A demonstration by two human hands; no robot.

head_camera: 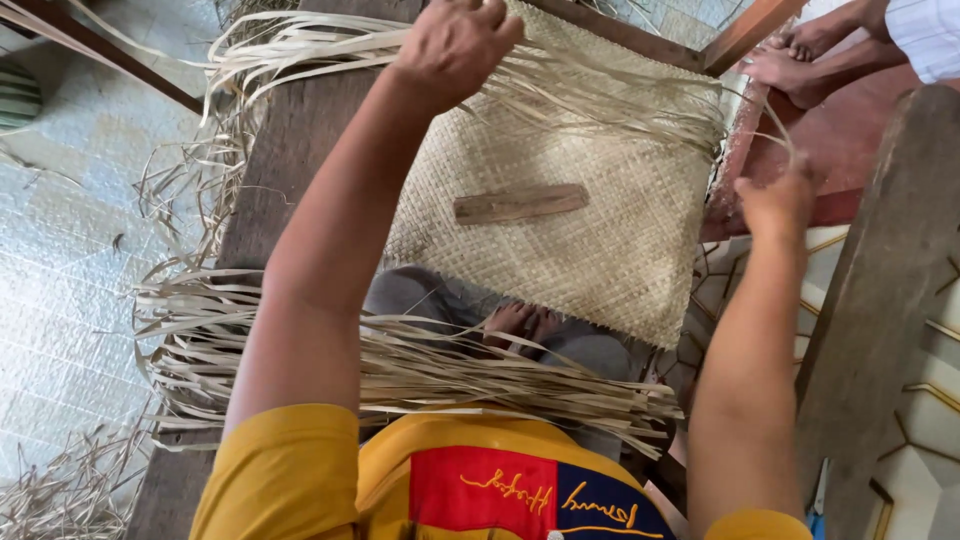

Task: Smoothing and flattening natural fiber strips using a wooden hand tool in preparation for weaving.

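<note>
Woven straw mat [590, 215] in pale tan, lying flat at the centre of the frame on a dark wooden bench [290, 150], with a flat wooden stick [520, 203] resting on its middle and loose strips [330, 50] fanning from its top, left and bottom edges. Left hand [455, 42], top centre, is curled shut over strips at the mat's upper edge; right hand [778, 200], at the right edge, pinches a single thin strip between closed fingers. Another person's bare feet [800, 55] rest at the upper right.
</note>
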